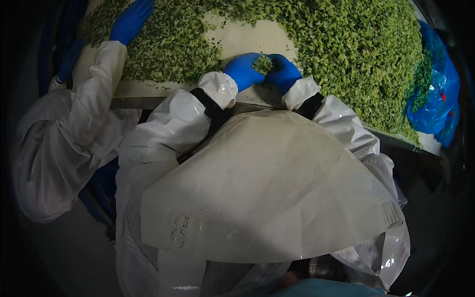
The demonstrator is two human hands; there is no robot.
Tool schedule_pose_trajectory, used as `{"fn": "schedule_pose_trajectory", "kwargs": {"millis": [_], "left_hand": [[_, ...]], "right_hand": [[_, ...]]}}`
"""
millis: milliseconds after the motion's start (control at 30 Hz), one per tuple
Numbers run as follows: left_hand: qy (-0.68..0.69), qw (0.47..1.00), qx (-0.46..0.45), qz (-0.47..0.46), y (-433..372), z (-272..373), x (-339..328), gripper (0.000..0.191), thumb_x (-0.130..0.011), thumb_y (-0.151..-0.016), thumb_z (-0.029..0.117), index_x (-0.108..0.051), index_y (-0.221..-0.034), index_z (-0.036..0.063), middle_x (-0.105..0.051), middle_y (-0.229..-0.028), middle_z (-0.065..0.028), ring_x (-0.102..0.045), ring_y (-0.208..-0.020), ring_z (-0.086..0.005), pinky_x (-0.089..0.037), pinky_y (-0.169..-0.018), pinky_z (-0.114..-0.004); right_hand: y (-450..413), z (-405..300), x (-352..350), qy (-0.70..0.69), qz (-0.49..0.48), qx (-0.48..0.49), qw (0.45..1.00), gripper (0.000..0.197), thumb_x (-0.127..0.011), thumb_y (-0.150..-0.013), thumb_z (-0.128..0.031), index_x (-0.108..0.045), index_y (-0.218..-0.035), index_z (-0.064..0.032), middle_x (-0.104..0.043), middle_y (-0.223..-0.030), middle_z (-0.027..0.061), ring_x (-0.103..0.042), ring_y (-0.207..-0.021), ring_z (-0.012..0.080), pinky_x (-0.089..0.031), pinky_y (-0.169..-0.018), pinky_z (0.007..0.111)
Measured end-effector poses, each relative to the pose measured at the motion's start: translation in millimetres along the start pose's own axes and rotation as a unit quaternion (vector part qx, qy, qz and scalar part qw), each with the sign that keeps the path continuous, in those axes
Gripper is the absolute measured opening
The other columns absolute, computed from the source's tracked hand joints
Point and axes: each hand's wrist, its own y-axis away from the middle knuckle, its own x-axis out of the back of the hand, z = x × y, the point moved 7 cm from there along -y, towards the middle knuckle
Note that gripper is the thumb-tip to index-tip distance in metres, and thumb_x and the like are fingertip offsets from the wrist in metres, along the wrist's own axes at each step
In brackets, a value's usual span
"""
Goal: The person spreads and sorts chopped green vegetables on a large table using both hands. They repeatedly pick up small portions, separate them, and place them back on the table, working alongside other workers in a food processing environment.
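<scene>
My left hand (243, 71) and my right hand (285, 73), both in blue gloves, meet at the near side of a pale worktop (252, 35). Cupped between them is a small clump of green vegetable flakes (262, 65). The fingertips are partly hidden behind the clump and each other. Just right of my right hand begins a broad, deep heap of the same chopped green pieces (352, 63). A thinner spread of green pieces (174, 52) lies to the left of my left hand.
A blue plastic bag (432, 92) with green pieces at its mouth sits at the right end. On the left, a co-worker's blue-gloved hand (133, 20) rests over the spread, the white sleeve (105, 67) near my left arm. A white apron (259, 185) covers my front, against the table edge.
</scene>
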Motion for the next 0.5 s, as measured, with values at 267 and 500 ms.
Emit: {"fn": "schedule_pose_trajectory", "kwargs": {"millis": [267,500], "left_hand": [[-0.006,0.979,-0.183,0.092,-36.8,129.8,85.9,0.081,-0.090,-0.089,0.018,-0.055,-0.160,-0.0004,-0.076,-0.133,-0.0187,-0.076,-0.114,-0.0254,-0.061,-0.100,-0.038],[-0.013,0.974,-0.146,0.170,-78.4,187.7,198.4,0.095,-0.087,-0.093,0.024,-0.037,-0.169,-0.0045,-0.058,-0.158,-0.0295,-0.063,-0.134,-0.0273,-0.053,-0.110,-0.038]], "right_hand": [[-51.3,-123.3,106.4,-0.092,0.013,0.153,0.984,0.070,-0.081,-0.090,0.002,-0.056,-0.155,-0.0021,-0.069,-0.145,0.0142,-0.069,-0.128,0.0257,-0.059,-0.104,0.036],[-92.9,-216.4,190.3,0.040,0.144,0.212,0.966,0.099,-0.088,-0.090,-0.009,-0.034,-0.172,0.0011,-0.057,-0.163,0.0201,-0.066,-0.129,0.0257,-0.058,-0.103,0.036]]}}
